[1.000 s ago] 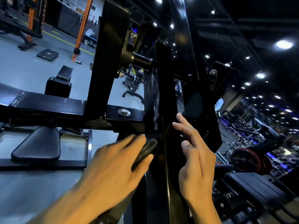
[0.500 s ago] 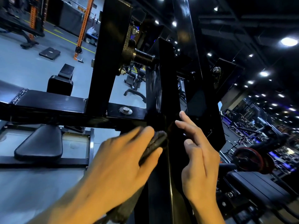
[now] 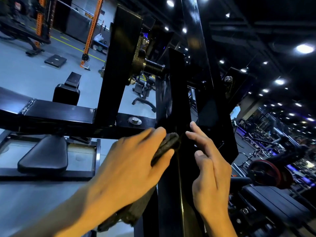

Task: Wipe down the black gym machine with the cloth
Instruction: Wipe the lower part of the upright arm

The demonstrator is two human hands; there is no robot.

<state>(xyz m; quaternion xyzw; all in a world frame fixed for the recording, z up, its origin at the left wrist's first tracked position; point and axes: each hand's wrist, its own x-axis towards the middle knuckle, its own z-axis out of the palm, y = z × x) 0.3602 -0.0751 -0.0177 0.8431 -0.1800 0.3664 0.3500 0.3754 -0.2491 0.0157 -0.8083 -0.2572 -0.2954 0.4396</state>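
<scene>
Gym-floor glossy black machine [image 3: 172, 100]; dark cloth [image 3: 166, 145] seemingly pressed against it.

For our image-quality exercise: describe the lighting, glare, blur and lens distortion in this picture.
Head view: dim hall lit by ceiling spotlights that bloom; a thin glare line runs down the black post; the left hand is slightly motion-blurred on the cloth; wide-angle distortion tilts the uprights.

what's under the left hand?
A dark cloth, bunched beneath the left hand against the machine's black upright; its tail hangs below. The contact patch is hidden.
</scene>
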